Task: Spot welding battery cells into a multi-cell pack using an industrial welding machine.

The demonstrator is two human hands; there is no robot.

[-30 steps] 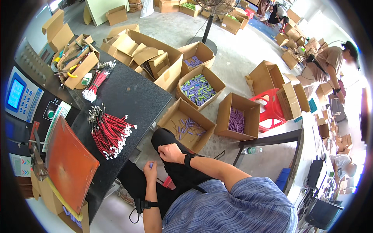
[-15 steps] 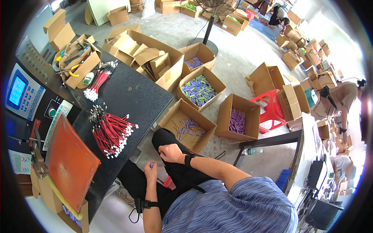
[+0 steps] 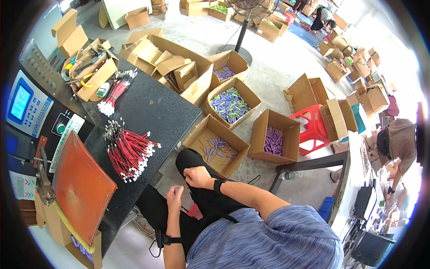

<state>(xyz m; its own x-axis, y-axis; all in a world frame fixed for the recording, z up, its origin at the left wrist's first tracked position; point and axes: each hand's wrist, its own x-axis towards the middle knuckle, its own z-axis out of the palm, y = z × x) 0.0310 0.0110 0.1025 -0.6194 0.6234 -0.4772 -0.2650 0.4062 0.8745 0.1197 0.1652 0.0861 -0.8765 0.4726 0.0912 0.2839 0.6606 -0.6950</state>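
My left hand [image 3: 174,197] is closed on a small purple cylinder, probably a battery cell, over my left thigh; only a bit of it shows by the fingertips. My right hand [image 3: 197,177] is curled on my right knee, and whatever its fingers hold, if anything, is hidden. Just beyond that knee stands an open carton [image 3: 209,158] with several purple cylinders and brown strips inside. Under my hands, between my legs, a red piece [image 3: 195,211] shows in part.
Red wire bundles [image 3: 131,151] with white connectors lie on the dark bench [image 3: 170,107] at left, near an orange panel [image 3: 83,186] and a control box [image 3: 27,105]. Cartons of cylinders [image 3: 230,105], a red stool [image 3: 312,127] and a fan stand ahead. Another person [image 3: 398,141] bends at right.
My left hand has turned slightly, and less of the purple cylinder shows. My right hand stays on the knee. The person at right has shifted and leans nearer.
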